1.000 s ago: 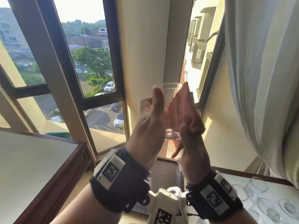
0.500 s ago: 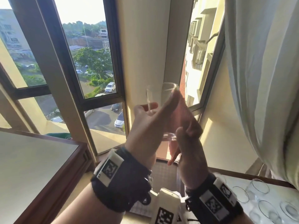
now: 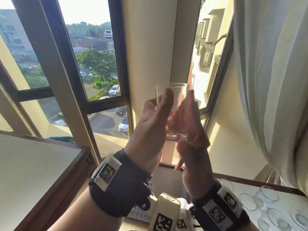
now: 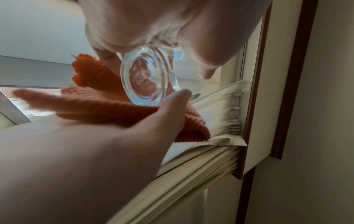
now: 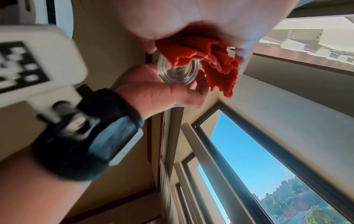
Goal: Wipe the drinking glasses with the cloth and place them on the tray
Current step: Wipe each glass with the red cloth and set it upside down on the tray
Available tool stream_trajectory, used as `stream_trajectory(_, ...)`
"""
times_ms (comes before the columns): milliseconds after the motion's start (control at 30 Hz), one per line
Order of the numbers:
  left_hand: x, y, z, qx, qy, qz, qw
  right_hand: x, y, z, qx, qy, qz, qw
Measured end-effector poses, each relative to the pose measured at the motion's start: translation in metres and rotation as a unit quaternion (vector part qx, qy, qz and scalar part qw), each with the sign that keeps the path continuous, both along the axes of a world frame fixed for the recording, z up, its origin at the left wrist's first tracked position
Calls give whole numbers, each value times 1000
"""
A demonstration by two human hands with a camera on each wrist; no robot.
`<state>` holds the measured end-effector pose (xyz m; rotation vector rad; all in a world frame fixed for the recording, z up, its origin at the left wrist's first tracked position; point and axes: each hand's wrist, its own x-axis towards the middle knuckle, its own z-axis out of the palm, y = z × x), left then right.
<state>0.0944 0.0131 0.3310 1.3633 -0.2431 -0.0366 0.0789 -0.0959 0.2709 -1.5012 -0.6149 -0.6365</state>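
Observation:
I hold a clear drinking glass (image 3: 173, 90) upright at chest height in front of the window. My left hand (image 3: 155, 117) grips its left side, thumb along the wall and fingers curled behind. My right hand (image 3: 191, 157) holds a red-orange cloth (image 3: 188, 120) against the glass's right side. In the left wrist view the thick glass base (image 4: 145, 77) faces the camera with the cloth (image 4: 99, 84) beside it on my right palm. The right wrist view shows the cloth (image 5: 201, 60) bunched over the glass base (image 5: 176, 72). A dark mesh tray (image 3: 170, 179) lies below my hands.
Several more clear glasses (image 3: 270, 195) stand on the pale table at the lower right. A pale curtain (image 3: 275, 80) hangs close on the right. A wood-edged table (image 3: 50, 172) is at the left. Window frames (image 3: 55, 64) fill the back.
The cloth slid down the glass's right side and has come back up near the rim. My left hand shifted its grip and the glass turned slightly.

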Motion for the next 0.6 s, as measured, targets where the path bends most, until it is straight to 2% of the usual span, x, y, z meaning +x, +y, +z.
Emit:
stream_trajectory(33, -2, -2, -2, 8, -11, -4, 1000, 1, -2, 5, 31, 37, 17, 999)
stream_trajectory(100, -6, -7, -9, 30, -38, -9, 999, 3, -7, 20, 51, 57, 6, 997)
stream_trajectory(200, -9, -14, -12, 58, -64, -9, 996, 6, -10, 37, 28, 1, -52, 998)
stream_trajectory(267, -6, -13, -4, 51, -49, 9, 997, 5, -5, 32, -77, -64, -105, 989)
stream_trajectory(333, 0, -7, 3, 20, -23, 26, 999, 1, 1, 14, -196, -123, -149, 961)
stream_trajectory(367, 4, -4, 6, 7, -15, 29, 999, 1, 3, 5, -213, -126, -149, 957)
stream_trajectory(433, 3, 0, 11, 5, -7, 29, 1000, 0, 5, -5, -191, -121, -117, 967)
stream_trajectory(500, 1, 0, 7, 24, 1, 27, 999, 2, 2, -6, -126, -104, -72, 984)
stream_trajectory(600, -6, -6, -1, 38, -2, 9, 999, 5, -5, 16, 11, 20, -23, 999)
